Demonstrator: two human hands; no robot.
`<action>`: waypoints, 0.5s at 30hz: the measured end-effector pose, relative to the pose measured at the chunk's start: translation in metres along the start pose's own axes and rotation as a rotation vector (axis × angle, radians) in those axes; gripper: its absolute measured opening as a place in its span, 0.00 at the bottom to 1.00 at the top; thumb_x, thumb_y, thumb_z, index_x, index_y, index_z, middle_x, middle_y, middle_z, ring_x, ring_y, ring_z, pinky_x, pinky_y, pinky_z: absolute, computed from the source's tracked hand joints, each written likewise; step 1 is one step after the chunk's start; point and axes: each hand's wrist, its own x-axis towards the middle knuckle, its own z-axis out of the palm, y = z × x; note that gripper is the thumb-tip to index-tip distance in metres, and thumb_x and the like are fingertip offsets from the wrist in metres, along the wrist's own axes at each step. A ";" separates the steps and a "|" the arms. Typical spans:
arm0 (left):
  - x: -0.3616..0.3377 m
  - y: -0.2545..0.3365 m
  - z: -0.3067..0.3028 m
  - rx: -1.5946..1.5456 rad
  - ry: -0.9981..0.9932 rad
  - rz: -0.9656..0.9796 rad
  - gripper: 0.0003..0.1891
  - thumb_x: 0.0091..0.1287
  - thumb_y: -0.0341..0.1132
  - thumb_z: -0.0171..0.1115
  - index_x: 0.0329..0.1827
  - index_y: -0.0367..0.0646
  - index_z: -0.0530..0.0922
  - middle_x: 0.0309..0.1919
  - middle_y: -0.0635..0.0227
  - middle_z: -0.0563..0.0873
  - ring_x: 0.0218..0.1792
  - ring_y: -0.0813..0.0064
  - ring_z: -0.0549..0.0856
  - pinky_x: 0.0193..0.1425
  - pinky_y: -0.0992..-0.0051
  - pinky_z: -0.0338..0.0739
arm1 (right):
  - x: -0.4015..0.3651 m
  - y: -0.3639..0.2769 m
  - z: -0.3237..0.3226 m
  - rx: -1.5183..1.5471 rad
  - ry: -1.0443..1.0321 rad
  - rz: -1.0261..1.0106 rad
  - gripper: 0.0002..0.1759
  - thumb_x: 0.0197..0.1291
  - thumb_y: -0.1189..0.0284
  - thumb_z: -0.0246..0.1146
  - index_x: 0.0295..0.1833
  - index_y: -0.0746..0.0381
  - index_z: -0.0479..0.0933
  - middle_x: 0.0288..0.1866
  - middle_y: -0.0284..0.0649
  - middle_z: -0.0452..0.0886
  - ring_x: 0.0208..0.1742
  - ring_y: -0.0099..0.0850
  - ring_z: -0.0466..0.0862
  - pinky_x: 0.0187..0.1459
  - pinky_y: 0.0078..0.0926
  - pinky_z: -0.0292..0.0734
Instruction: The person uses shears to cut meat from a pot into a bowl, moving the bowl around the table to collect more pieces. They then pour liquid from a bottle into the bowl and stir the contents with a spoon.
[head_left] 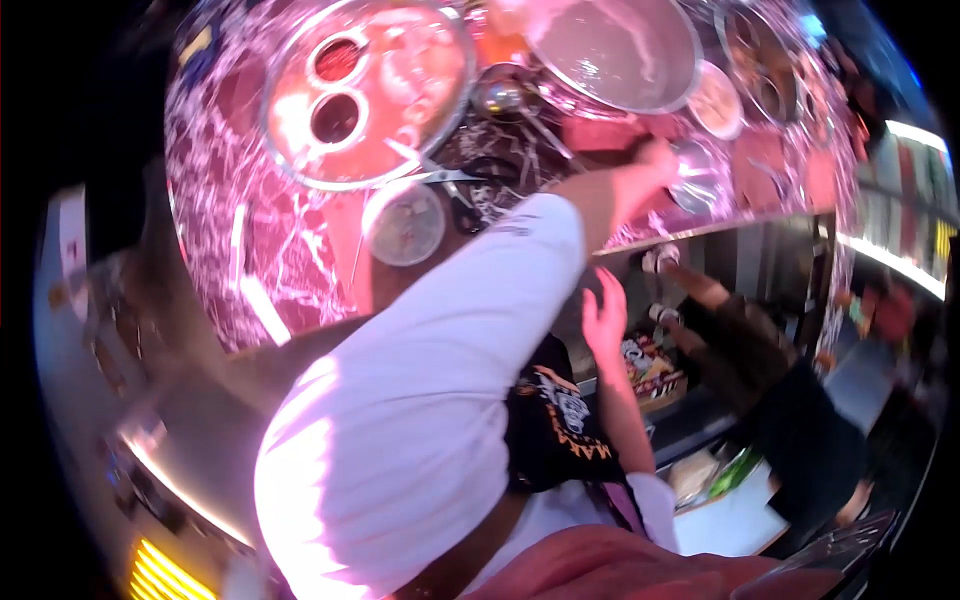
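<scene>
My left arm, in a white sleeve, stretches across the counter edge to the upper right. At its end my left hand point(652, 168), blurred, is right beside a clear round bowl point(696, 180); its fingers are smeared. My right hand point(605, 312) hangs below the counter edge in front of a black printed apron point(562, 415), fingers apart and holding nothing. Left of my left forearm lie scissors point(462, 176) with dark handles. Next to them stands a clear round container point(405, 222) with pale contents.
A wide round pan point(268, 130) with orange contents holds two round cups. A big metal pot point(695, 50), a small pale-filled bowl point(715, 100) and another round pan point(760, 60) stand along the marbled counter point(215, 255). A person in dark clothes point(815, 435) stands at right.
</scene>
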 end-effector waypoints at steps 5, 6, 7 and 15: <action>0.001 -0.005 0.021 -0.176 0.052 0.052 0.13 0.57 0.36 0.69 0.43 0.41 0.87 0.44 0.52 0.89 0.46 0.54 0.89 0.51 0.59 0.83 | -0.008 0.032 0.039 0.452 -0.107 0.330 0.16 0.69 0.75 0.62 0.61 0.65 0.77 0.53 0.44 0.84 0.53 0.31 0.83 0.57 0.28 0.77; -0.032 -0.012 0.003 -0.249 0.128 0.190 0.12 0.58 0.37 0.67 0.43 0.43 0.87 0.42 0.53 0.89 0.43 0.53 0.89 0.48 0.58 0.82 | 0.006 0.018 0.054 0.572 -0.175 0.389 0.14 0.72 0.73 0.60 0.58 0.67 0.78 0.51 0.40 0.85 0.50 0.25 0.83 0.54 0.25 0.79; -0.065 -0.028 -0.014 -0.312 0.246 0.343 0.13 0.58 0.39 0.67 0.43 0.43 0.86 0.40 0.55 0.89 0.42 0.54 0.89 0.47 0.60 0.82 | 0.025 0.006 0.062 0.513 -0.375 0.361 0.14 0.73 0.73 0.58 0.59 0.68 0.77 0.50 0.40 0.84 0.49 0.25 0.83 0.51 0.24 0.79; -0.386 -0.246 -0.244 -0.411 0.489 0.041 0.12 0.67 0.35 0.62 0.52 0.44 0.83 0.46 0.57 0.88 0.48 0.67 0.88 0.51 0.70 0.80 | 0.121 -0.109 0.139 0.706 -1.007 0.418 0.28 0.73 0.69 0.56 0.75 0.58 0.59 0.55 0.45 0.81 0.43 0.32 0.87 0.39 0.26 0.82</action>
